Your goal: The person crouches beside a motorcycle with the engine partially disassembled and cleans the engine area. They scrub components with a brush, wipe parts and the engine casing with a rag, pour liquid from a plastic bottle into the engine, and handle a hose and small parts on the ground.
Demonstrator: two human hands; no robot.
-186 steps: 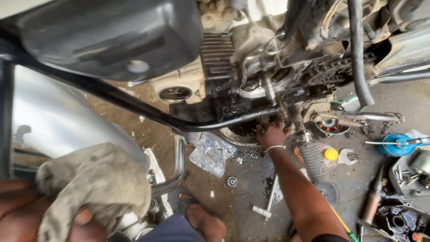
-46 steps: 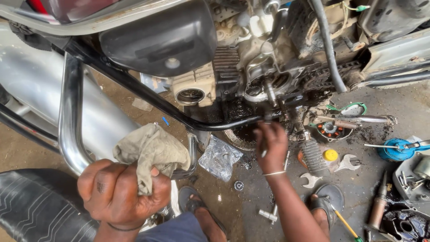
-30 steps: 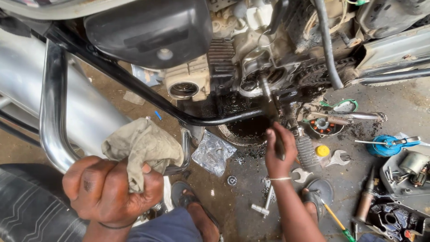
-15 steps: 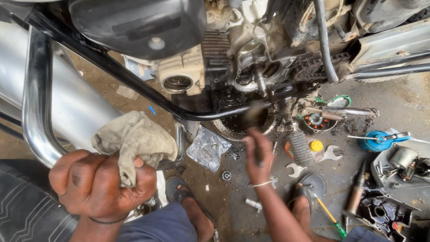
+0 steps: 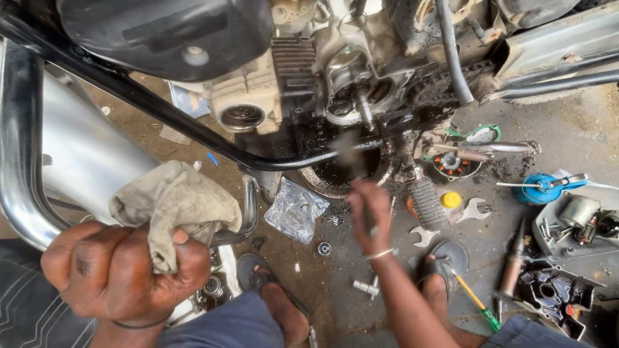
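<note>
My left hand is nearest me, its fingers clenched tight around a bunched, dirty rag that I press against the chrome crash bar; I judge that if the cloth slides on that slick tube, my weight could tip forward and the rag could drop onto the oily floor. Further out, my right hand is blurred beneath the engine, and its fingers look curled around something dark and slim, though I cannot tell what it is or how firmly they close. Greasy fingers could let it slip there, I think, and it could fall among the loose spanners and the small socket by my sandal. Beyond, the dark drain pan sits under the motor; a careless knock could spill it.
</note>
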